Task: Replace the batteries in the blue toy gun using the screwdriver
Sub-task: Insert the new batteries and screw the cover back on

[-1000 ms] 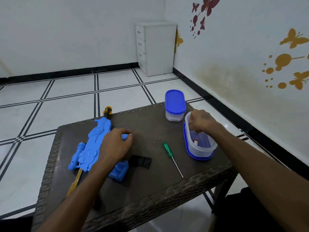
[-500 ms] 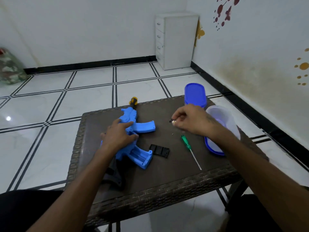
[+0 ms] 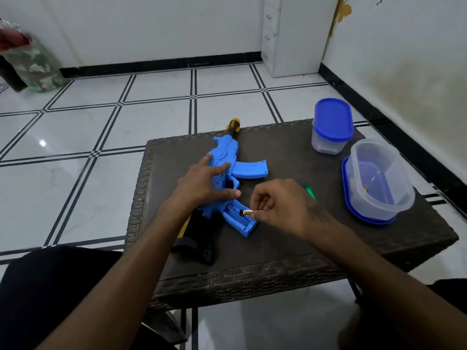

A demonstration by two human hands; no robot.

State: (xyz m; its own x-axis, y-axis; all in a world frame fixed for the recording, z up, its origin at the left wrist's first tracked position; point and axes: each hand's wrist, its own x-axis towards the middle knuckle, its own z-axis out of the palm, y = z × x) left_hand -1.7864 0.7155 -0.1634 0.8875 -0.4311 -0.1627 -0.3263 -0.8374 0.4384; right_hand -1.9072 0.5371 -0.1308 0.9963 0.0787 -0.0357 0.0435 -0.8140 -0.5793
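Note:
The blue toy gun [image 3: 249,169] lies on the dark wicker table [image 3: 290,251], muzzle pointing away. My left hand [image 3: 202,184] rests flat on its body with fingers spread. My right hand [image 3: 274,204] pinches a small battery [image 3: 246,212] right over the open battery compartment in the grip [image 3: 236,218]. The green-handled screwdriver [image 3: 310,191] lies behind my right hand, mostly hidden by it.
An open clear tub [image 3: 379,178] sits on its blue lid at the table's right side. Behind it stands a closed tub with a blue lid [image 3: 332,125]. A white drawer cabinet [image 3: 290,34] stands in the far corner. Tiled floor surrounds the table.
My right hand came from the open tub across to the gun's grip with a battery. My left hand stayed on the gun. The camera moved closer and leftward.

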